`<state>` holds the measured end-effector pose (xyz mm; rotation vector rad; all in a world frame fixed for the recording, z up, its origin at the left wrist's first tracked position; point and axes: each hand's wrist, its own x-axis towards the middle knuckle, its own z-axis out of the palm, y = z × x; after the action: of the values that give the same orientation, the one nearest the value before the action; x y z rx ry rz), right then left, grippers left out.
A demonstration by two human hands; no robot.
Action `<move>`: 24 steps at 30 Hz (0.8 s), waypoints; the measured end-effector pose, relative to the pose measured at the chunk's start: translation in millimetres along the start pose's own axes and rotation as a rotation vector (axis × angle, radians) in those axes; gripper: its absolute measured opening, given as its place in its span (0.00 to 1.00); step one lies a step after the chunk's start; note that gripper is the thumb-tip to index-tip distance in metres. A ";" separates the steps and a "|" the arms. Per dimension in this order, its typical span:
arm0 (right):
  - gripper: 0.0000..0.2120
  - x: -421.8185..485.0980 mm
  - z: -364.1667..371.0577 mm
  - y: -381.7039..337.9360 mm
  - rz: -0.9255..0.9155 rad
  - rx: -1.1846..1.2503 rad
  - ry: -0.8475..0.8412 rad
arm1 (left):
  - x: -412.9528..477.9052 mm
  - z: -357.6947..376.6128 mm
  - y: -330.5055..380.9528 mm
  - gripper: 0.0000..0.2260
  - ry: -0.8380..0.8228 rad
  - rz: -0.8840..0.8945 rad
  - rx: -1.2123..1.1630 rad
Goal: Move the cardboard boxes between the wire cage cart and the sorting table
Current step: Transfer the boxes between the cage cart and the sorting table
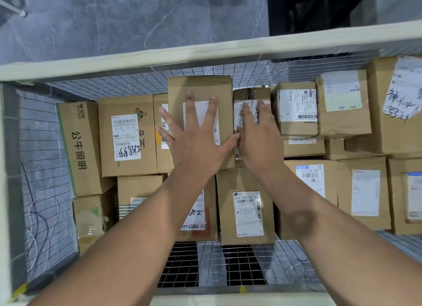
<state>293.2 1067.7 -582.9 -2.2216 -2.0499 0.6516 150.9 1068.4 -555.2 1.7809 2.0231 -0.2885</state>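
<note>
A: Cart first.

B: Wire cage cart (pixel 159 58), seen from above. Mesh walls, pale top rail. Its floor is packed with cardboard boxes (pixel 127 136), labels up, with a bare strip of mesh at the near edge. Sorting table not in view.

A: Which box is in play?

B: By my reading, the tall box (pixel 201 86) against the far wall, mid-row. It stands proud of its neighbours. The long axis of its top runs away from the person, in line with the forearms.

A: Beside it?

B: Small taped box (pixel 251 94), touching its right side.

A: Hands?

B: Left hand (pixel 194 134) is flat on the tall box's top, fingers straight and splayed, gripping nothing. Right hand (pixel 258 132) lies on the small taped box, fingers straight, no grip either. The thumbs meet over the seam between the two boxes.

A: Nearer hand?

B: Left, since it is on the box itself. Judgement: the right hand must cross that seam to the tall box's right face for a two-handed lift, and the neighbours crowd that side.
</note>
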 end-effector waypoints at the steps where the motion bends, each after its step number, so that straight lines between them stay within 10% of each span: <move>1: 0.27 -1.3 -3.2 -1.5 -0.014 0.017 0.013 | -0.2 -1.8 -0.6 0.41 -0.007 0.004 0.005; 24: 0.23 -150.4 -201.2 -92.1 0.227 0.064 0.180 | -109.8 -204.4 -19.4 0.25 0.096 0.766 0.072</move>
<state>269.0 983.1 -330.2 -2.3996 -1.6878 0.5010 104.8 1054.6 -327.4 2.4835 1.2475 -0.0337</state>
